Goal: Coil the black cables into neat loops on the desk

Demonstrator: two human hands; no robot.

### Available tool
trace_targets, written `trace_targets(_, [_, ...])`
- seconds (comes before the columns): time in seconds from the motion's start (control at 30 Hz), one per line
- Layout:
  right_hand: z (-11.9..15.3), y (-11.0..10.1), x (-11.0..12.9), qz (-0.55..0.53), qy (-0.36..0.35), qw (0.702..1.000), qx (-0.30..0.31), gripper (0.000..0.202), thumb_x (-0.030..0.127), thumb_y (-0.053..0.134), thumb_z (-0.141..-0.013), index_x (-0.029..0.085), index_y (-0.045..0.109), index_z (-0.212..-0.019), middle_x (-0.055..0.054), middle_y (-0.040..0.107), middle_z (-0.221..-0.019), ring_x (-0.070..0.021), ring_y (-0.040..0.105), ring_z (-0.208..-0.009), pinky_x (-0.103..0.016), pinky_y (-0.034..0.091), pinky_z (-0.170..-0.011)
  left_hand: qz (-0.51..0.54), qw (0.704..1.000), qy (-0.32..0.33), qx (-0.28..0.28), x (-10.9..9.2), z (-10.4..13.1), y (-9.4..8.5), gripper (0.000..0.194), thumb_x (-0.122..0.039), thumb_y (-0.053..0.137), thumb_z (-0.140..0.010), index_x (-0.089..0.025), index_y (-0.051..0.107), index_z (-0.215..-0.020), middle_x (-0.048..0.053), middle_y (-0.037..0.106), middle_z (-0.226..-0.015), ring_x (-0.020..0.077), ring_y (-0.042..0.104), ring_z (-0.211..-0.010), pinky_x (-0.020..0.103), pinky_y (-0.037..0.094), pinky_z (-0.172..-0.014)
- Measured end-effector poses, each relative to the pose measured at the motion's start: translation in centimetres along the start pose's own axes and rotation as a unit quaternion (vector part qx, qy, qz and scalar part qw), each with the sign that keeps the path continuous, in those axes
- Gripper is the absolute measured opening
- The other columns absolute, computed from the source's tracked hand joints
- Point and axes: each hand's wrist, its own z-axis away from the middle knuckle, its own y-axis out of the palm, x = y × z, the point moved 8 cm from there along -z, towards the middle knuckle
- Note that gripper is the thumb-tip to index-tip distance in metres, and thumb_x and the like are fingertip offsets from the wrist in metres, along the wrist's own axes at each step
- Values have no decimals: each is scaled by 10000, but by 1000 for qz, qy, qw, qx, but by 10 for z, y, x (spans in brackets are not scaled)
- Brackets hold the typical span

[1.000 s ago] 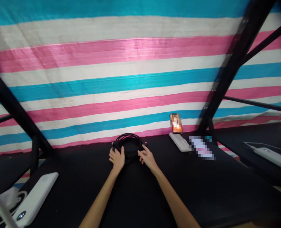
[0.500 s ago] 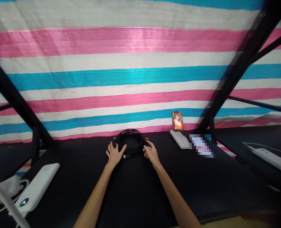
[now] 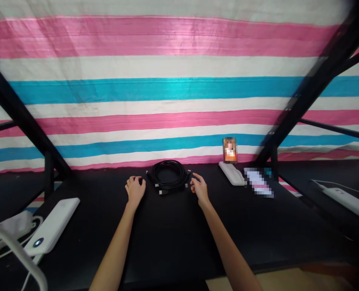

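A coiled black cable [image 3: 171, 186] lies on the black tabletop in front of me, with several light-tipped plugs around its rim. One plug [image 3: 161, 192] points toward the left at the coil's near side. My left hand [image 3: 135, 191] rests on the table left of the coil, apart from it, fingers bent and spread with nothing in them. To the right of the coil is my right hand [image 3: 200, 190]. Its index finger stretches toward the coil's edge while the other fingers curl, and I see nothing held.
On the left lie a white power bank [image 3: 58, 224], a white power strip [image 3: 8, 230] and a thick white cable or tube [image 3: 22, 252]. At back right are a pale tray-like object [image 3: 232, 174] and blurred card-like items. Black frame bars [image 3: 30, 121] slope on both sides before a striped sheet [image 3: 173, 89].
Both hands have drawn back from the coil, the left moving left and the right slightly right. More plugs show around the coil. The camera view has tilted down a little.
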Motion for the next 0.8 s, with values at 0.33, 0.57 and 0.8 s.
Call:
trace_targets(0.33, [-1,4,-8,-26,28,999,14,402,329,586,-570,144,558,-926,79,490,-497,-45,378,-329,-168,225,-319,-157,983,86,-28,-19,12,6,403,-313,415,-818,-130,546,-1152,160,506,-1167,296,442,-1087,419,339,-891])
trace_targets(0.57, [2,4,-8,-37,39,998,13,328,328,598,-569,151,585,-845,75,482,-506,-37,379,-338,-162,233,-325,-170,981,93,-23,-19,12,7,413,-322,400,-827,-135,536,-1169,170,500,-1181,299,438,-1093,426,340,-888])
trace_targets(0.8, [1,3,-10,-55,68,996,8,279,329,609,-587,174,577,-816,75,455,-517,-38,366,-349,-166,227,-337,-127,989,77,-22,-17,11,7,409,-319,422,-824,-129,518,-1173,171,496,-1193,303,425,-1120,442,322,-920])
